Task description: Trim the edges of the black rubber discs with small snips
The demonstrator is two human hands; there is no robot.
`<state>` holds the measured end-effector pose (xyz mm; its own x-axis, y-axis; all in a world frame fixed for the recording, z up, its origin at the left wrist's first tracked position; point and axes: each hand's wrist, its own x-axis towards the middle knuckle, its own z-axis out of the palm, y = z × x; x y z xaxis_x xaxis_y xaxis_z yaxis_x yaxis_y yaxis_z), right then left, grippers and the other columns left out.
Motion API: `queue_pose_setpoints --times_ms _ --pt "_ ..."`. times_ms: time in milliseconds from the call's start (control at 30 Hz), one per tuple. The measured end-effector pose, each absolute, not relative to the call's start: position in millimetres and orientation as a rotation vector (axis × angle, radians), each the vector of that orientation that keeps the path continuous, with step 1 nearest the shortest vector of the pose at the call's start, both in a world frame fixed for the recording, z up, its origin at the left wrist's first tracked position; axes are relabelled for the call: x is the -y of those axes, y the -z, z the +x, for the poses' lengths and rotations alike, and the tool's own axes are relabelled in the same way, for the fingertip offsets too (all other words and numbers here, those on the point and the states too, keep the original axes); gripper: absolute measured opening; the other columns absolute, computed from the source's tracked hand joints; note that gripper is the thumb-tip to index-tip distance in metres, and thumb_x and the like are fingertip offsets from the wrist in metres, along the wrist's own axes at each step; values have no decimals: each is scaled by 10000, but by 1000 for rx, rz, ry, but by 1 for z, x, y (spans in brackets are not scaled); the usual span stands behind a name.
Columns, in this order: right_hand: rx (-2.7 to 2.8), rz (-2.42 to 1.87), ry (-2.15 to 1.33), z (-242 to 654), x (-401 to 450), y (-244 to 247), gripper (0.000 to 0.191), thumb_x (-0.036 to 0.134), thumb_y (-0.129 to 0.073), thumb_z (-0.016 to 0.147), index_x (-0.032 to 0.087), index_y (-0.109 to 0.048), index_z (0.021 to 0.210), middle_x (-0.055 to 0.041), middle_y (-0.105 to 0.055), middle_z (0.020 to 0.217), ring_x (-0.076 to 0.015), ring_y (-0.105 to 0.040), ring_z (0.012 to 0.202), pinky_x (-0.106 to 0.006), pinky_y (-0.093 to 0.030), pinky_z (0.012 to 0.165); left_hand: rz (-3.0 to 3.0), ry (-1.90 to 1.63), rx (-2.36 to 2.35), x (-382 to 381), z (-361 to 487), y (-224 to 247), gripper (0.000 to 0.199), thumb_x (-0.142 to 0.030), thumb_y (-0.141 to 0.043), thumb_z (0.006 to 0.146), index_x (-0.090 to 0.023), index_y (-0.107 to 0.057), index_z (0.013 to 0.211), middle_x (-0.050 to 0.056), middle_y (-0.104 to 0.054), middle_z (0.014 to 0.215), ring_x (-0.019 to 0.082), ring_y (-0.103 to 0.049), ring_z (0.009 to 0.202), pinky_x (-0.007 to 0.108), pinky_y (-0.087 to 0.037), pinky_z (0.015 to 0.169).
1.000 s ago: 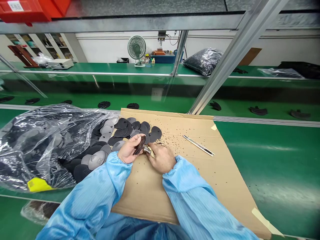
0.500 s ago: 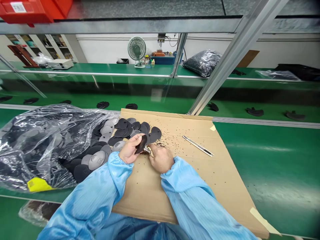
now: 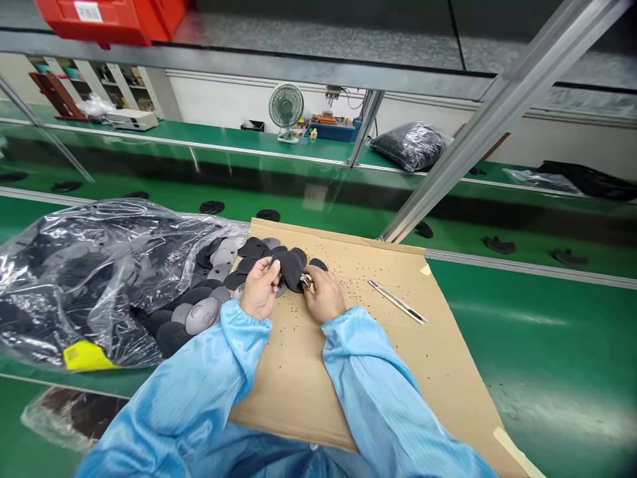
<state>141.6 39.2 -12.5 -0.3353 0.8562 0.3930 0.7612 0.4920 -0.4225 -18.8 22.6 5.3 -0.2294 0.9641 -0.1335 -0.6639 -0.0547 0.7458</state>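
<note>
My left hand (image 3: 259, 292) pinches a thin black oval disc (image 3: 288, 264) between thumb and fingers, tilted above the cardboard. My right hand (image 3: 324, 295) is closed around a small shiny metal clipper (image 3: 306, 281), its tip close to the disc's right edge; whether they touch cannot be made out. Behind and left of my hands lies a pile of black and grey oval discs (image 3: 203, 316), some with raised markings. Small black bits dot the cardboard sheet (image 3: 293, 392) around my hands. A slim white-and-black pen-like tool (image 3: 397, 302) rests on the sheet to the right.
A clear plastic bag (image 3: 99, 265) of discs spills open on the left. Behind the sheet, a green conveyor belt (image 3: 328, 216) carries spaced dark parts. A slanted metal post (image 3: 448, 146) rises at right. Overhead is a shelf with a red bin (image 3: 114, 20).
My left hand has turned the disc so its broad black face shows. My right hand and the clipper have shifted slightly up. The camera view has tilted a little.
</note>
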Motion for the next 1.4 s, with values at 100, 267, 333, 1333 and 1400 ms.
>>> queue_pose_setpoints --times_ms 100,267,333,1333,1400 --pt "2246 -1423 -158 137 -41 13 345 130 -529 806 169 -601 1141 -101 -642 1063 -269 -546 945 -371 -410 865 489 -1584 -857 -20 -19 -7 480 -249 -828 577 -173 -529 944 -58 -549 676 45 -482 501 162 -360 435" --pt "2295 -1451 -128 144 -37 13 285 113 -507 805 170 -641 1051 -99 -638 912 -249 -567 856 -347 -419 808 429 -1485 -868 -19 -18 -7 332 -132 -755 602 -142 -534 849 -12 -590 692 88 -576 587 202 -478 533" --pt "2217 -1391 -152 149 -35 13 246 127 -479 828 176 -645 1003 -93 -639 889 -241 -577 837 -343 -436 783 409 -1459 -876 -19 -17 -6 285 -118 -733 613 -141 -525 807 0 -598 682 103 -595 598 213 -494 544" --pt "1543 -1137 -635 142 -8 -5 123 313 -571 831 192 -591 826 -7 -612 712 -147 -566 633 -272 -475 631 701 -1376 -916 -3 -1 -8 561 -247 -837 586 -171 -561 1069 64 -666 986 198 -644 838 317 -565 666" --pt "1536 -1171 -625 143 -10 -4 125 316 -573 824 194 -584 800 -2 -606 698 -146 -561 626 -271 -473 632 703 -1375 -926 -2 0 -8 548 -268 -829 598 -178 -557 1065 66 -663 991 207 -646 846 337 -568 668"
